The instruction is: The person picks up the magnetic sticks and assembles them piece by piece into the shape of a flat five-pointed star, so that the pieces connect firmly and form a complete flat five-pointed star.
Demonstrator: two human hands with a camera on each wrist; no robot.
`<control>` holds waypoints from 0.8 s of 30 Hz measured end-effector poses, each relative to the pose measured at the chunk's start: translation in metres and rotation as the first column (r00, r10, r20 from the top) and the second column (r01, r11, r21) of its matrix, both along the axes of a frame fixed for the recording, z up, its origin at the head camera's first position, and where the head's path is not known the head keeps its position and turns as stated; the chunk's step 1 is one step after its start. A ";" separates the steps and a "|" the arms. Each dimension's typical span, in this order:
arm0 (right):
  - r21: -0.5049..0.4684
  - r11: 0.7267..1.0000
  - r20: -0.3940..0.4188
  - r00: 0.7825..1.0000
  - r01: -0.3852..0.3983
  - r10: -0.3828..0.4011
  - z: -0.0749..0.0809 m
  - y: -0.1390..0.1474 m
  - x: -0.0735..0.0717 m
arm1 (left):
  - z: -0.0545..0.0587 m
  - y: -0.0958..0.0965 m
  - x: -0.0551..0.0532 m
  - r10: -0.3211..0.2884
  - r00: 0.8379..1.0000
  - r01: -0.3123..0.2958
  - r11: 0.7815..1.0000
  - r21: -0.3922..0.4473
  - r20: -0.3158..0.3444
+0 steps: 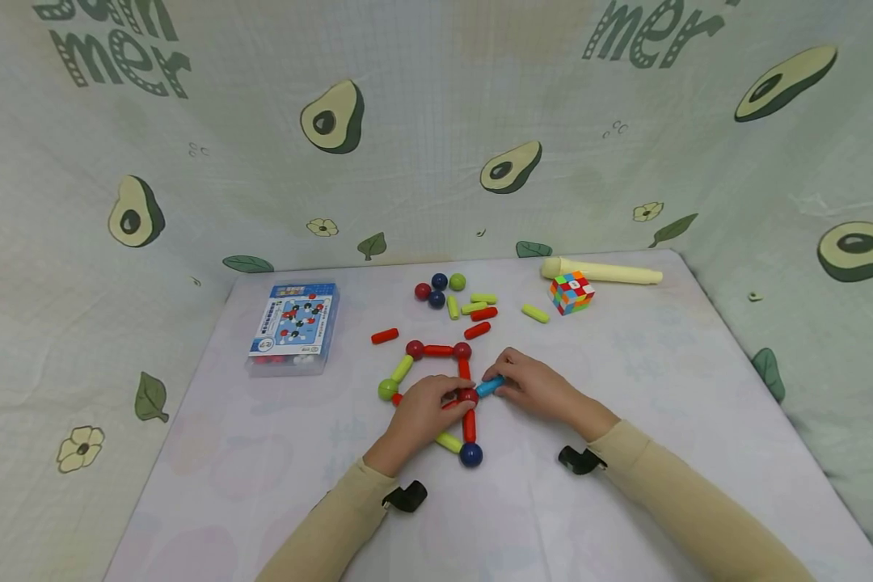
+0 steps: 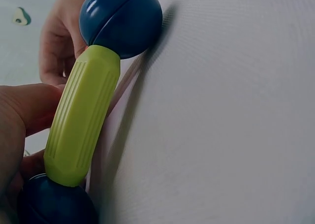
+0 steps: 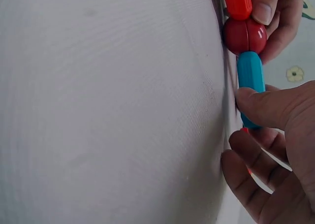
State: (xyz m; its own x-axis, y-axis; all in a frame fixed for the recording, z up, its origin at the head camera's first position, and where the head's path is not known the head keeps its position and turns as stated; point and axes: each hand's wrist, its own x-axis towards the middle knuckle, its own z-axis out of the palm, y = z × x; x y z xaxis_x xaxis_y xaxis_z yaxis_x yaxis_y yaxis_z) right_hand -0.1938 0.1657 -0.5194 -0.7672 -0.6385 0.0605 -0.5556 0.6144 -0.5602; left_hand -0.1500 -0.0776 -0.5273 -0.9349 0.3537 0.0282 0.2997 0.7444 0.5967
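Observation:
A frame of rods and balls lies on the table, with red rods point(image 1: 438, 351), dark red balls point(image 1: 415, 349) and a green ball point(image 1: 388, 390). My left hand point(image 1: 422, 412) covers part of it and pinches the dark red ball point(image 3: 244, 36) at its right side. Between the thumb and fingers of my right hand point(image 1: 534, 384) is a blue rod point(image 3: 251, 69), one end right at that ball. Close by the left hand, a yellow-green rod point(image 2: 81, 115) links a dark blue ball point(image 2: 120, 19) to another dark blue ball point(image 2: 56, 202).
Behind the frame are loose balls point(image 1: 457, 281), yellow-green rods point(image 1: 535, 313) and red rods point(image 1: 478, 330). A boxed set point(image 1: 294, 327) lies at the left. At the back right, a puzzle cube point(image 1: 571, 293) stands before a pale yellow stick point(image 1: 611, 272).

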 end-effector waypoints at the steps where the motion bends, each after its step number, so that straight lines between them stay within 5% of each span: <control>1: -0.004 1.000 0.000 1.000 -0.001 0.001 0.000 0.000 0.000 | 0.000 0.000 0.000 -0.003 1.000 0.003 1.000 0.002 -0.003; 10: -0.039 0.996 0.144 0.987 0.077 -0.070 -0.001 0.002 -0.015 | 0.000 -0.003 0.001 -0.009 1.000 0.009 1.000 -0.004 -0.007; 17: -0.017 0.976 0.080 0.973 0.219 -0.217 -0.008 -0.002 -0.043 | 0.001 -0.002 0.001 -0.008 1.000 0.008 1.000 -0.009 0.015; 24: 0.013 0.981 0.043 0.980 0.192 -0.192 -0.008 -0.013 -0.063 | 0.001 -0.003 0.001 -0.013 1.000 0.013 1.000 0.017 0.009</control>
